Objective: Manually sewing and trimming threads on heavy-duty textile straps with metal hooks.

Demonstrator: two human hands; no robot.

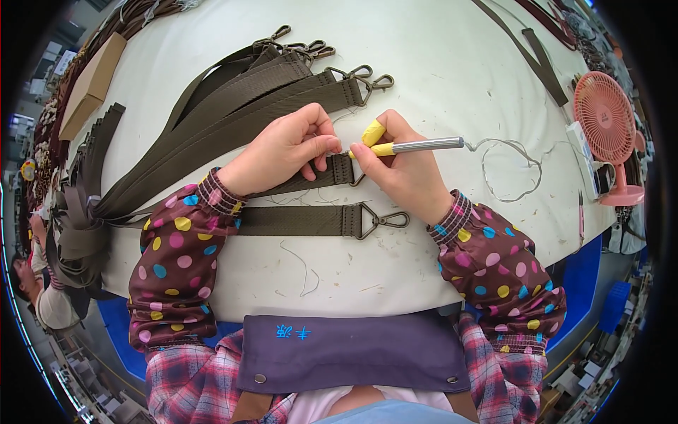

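Note:
In my right hand (406, 169) is a corded pen-shaped tool (431, 144) with a silver barrel and a yellow-wrapped front. Its tip points left, and yellow wrapping also covers one of my fingertips. My left hand (293, 150) is closed in a pinch close to the tip; what it pinches is too small to make out. Beneath both hands lies the stitched end of an olive-brown webbing strap (304, 183), its metal hardware partly hidden by my right hand. Nearer me, another strap (296, 221) ends in a metal snap hook (392, 220).
More straps (233, 116) with snap hooks fan out at the back left, bundled at the left edge. A cardboard box (92, 85) stands beyond. On the right are the tool's looped cord (540, 169), a white power strip (583, 159) and a pink fan (606, 116). Thread scraps (307, 272) litter the white table.

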